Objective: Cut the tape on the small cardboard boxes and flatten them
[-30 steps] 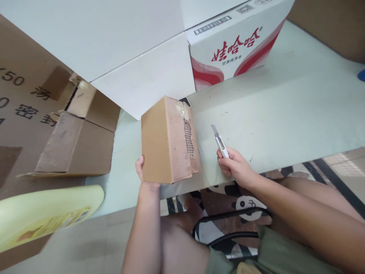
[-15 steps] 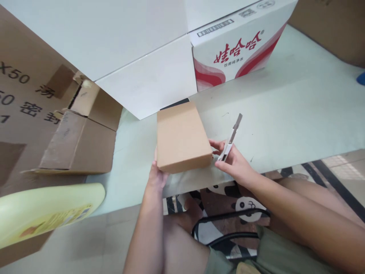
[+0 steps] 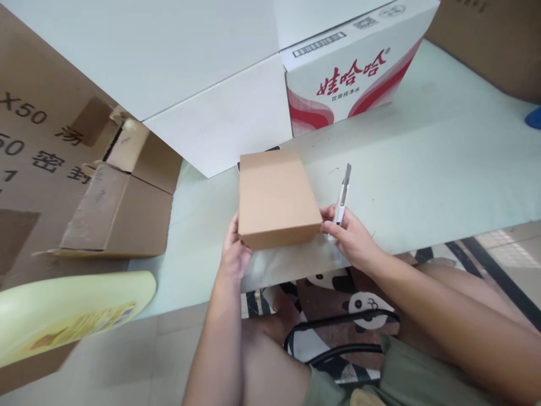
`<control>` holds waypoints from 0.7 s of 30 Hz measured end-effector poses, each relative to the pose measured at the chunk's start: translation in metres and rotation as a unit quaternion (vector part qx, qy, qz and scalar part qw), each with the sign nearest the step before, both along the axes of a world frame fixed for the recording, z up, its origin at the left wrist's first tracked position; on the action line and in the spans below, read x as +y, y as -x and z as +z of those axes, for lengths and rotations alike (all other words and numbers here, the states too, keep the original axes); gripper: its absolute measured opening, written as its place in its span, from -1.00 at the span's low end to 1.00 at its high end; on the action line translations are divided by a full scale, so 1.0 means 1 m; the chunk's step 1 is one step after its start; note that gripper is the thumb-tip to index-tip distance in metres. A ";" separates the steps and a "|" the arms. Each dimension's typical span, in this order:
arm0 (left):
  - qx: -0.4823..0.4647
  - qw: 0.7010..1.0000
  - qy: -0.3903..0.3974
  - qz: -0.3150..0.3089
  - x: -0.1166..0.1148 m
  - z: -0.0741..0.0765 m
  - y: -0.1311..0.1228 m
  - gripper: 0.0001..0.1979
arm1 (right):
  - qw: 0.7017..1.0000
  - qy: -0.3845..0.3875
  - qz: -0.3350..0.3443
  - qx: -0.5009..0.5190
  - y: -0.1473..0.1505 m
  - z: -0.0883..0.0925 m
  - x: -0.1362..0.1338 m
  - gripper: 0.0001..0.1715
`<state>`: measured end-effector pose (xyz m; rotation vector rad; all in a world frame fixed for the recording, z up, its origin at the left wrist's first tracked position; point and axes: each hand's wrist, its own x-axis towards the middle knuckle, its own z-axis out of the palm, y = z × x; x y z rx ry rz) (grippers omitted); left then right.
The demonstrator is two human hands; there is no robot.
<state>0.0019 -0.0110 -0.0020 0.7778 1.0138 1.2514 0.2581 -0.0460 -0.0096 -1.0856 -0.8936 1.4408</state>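
A plain brown cardboard box (image 3: 276, 194) is in the middle of the view, just above the pale green tabletop (image 3: 203, 225). My left hand (image 3: 236, 251) grips its lower left corner, with part of the fingers hidden behind and beneath it. At the box's right side, my right hand (image 3: 349, 234) is closed around a white utility knife (image 3: 339, 213). The knife's metal blade is extended and points away from me. Fingertips of the right hand reach the near right corner of the box. Behind the box, the edge of a dark flat object (image 3: 274, 149) peeks out.
White boxes (image 3: 220, 113) stand along the back, beside a white-and-red water carton (image 3: 342, 90). Opened brown cartons (image 3: 139, 208) are at the left. A pale yellow bottle (image 3: 80, 310) lies at the near left. A blue object (image 3: 534, 118) shows at the right edge.
The box has shifted slightly to the right and turned in my hands. The right hand has come against its corner, and the knife blade now stands more upright in view.
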 end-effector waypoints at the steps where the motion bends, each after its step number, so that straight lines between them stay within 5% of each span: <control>1: -0.002 1.000 0.002 0.024 0.002 -0.002 -0.001 -0.36 | 1.000 -0.006 0.004 -0.007 0.000 0.001 -0.001 -0.58; 7: 0.006 0.992 0.016 0.126 0.009 -0.009 -0.012 -0.53 | 0.994 -0.081 0.037 -0.056 0.001 0.017 -0.010 -0.61; 13: 0.027 0.991 0.023 0.127 0.010 0.000 -0.020 -0.55 | 0.996 -0.089 0.020 -0.008 0.001 0.017 -0.009 -0.54; 21: 0.049 0.996 -0.058 -0.038 -0.001 -0.009 -0.005 -0.32 | 0.998 0.044 -0.030 0.030 0.000 0.007 -0.001 -0.49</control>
